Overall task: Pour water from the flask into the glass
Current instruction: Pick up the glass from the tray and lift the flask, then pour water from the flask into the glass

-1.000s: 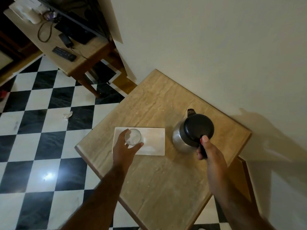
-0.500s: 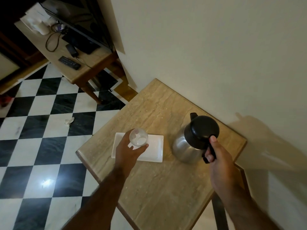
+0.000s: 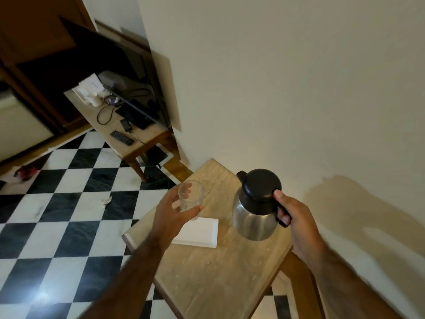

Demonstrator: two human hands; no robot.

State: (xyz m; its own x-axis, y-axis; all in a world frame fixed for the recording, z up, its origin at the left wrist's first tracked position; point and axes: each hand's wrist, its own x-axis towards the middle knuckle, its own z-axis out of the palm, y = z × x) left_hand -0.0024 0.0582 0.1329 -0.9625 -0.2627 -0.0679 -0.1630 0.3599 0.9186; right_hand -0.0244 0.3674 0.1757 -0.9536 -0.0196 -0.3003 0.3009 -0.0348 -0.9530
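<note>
A clear empty glass (image 3: 191, 194) is held up above the table in my left hand (image 3: 171, 215), fingers wrapped around its lower part. To its right, a steel flask (image 3: 255, 217) with a black lid and spout is lifted off the table, upright. My right hand (image 3: 294, 219) grips its black handle, thumb against the lid. The flask's spout points away, up and left, a short gap from the glass.
A white rectangular tray (image 3: 202, 231) lies on the small beige stone-topped table (image 3: 218, 277), which stands against the cream wall. A checkered floor spreads to the left. A second table (image 3: 128, 143) with a remote, cables and a screen stands farther back.
Both hands rose: the glass has left the white tray and the flask has come off the table. The camera tilted up, showing more of the room.
</note>
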